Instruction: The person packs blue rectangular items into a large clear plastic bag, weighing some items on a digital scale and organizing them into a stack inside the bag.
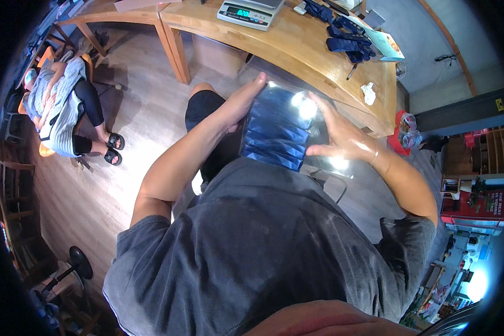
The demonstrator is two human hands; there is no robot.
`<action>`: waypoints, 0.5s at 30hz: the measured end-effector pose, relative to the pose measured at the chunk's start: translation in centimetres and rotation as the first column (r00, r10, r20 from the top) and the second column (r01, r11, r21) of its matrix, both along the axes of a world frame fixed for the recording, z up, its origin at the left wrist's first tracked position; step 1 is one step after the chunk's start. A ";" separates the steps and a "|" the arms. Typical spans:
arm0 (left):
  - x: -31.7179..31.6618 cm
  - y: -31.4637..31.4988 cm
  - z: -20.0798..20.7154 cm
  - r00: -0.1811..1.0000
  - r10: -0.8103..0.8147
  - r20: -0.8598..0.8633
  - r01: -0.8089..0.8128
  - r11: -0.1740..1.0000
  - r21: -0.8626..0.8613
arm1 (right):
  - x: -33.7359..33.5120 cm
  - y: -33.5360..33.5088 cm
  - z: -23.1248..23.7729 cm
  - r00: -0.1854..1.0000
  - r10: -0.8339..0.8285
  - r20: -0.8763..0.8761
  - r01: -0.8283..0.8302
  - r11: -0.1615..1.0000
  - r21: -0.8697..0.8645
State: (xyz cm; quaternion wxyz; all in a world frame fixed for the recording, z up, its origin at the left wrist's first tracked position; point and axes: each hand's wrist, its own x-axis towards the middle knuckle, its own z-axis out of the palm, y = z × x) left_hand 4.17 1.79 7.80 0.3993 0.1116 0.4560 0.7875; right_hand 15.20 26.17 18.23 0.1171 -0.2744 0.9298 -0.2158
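Note:
In front of my body is a clear plastic bag (335, 163) with a stack of dark blue, shiny folded pieces (276, 129) inside. My left hand (242, 106) grips the bag along its left side, its thumb up at the far corner. At the right side, my right hand (341, 130) holds the bag with thumb and fingers set wide apart on the glossy plastic. Bright glare lies on the plastic by the right fingers. Parts of the fingers under the bag are hidden.
Beyond my hands stands a wooden table (302, 50) bearing a digital scale (246, 15), dark blue packets (350, 42), a light green box (386, 46) and a crumpled white tissue (368, 93). A red bag (399, 134) is at the table's right end. Another person (67, 106) reclines at left.

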 end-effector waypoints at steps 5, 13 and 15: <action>0.3 0.1 0.6 0.990 0.074 0.124 -0.069 0.997 -0.043 | -0.7 -0.2 0.8 0.992 0.029 0.120 -0.018 0.996 -0.090; 1.4 0.8 1.0 0.991 0.016 0.134 -0.011 0.999 -0.041 | 0.9 0.2 0.9 0.998 -0.046 -0.046 0.044 0.998 -0.050; 1.8 0.9 1.4 0.989 0.027 0.145 -0.021 0.999 -0.043 | 1.1 0.6 0.0 0.995 -0.047 -0.093 0.040 0.997 -0.071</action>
